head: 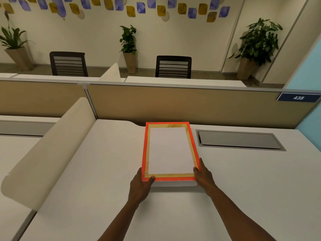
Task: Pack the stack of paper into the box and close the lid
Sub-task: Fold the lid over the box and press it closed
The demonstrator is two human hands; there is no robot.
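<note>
An orange box (144, 153) lies flat on the white desk (243, 188), long side pointing away from me. Inside its orange rim, a gold patterned border frames a white rectangle (171, 150). I cannot tell whether that rectangle is the stack of paper or a panel on the lid. A white band (173, 183) shows under the near orange edge. My left hand (141, 184) grips the near left corner, thumb on top. My right hand (204, 176) grips the near right corner, with its fingers along the right side.
A grey cable hatch (239, 140) is set into the desk right of the box. A curved cream divider (52, 153) rises along the desk's left side. A tan partition (191, 105) closes the far edge. Chairs and potted plants stand beyond it.
</note>
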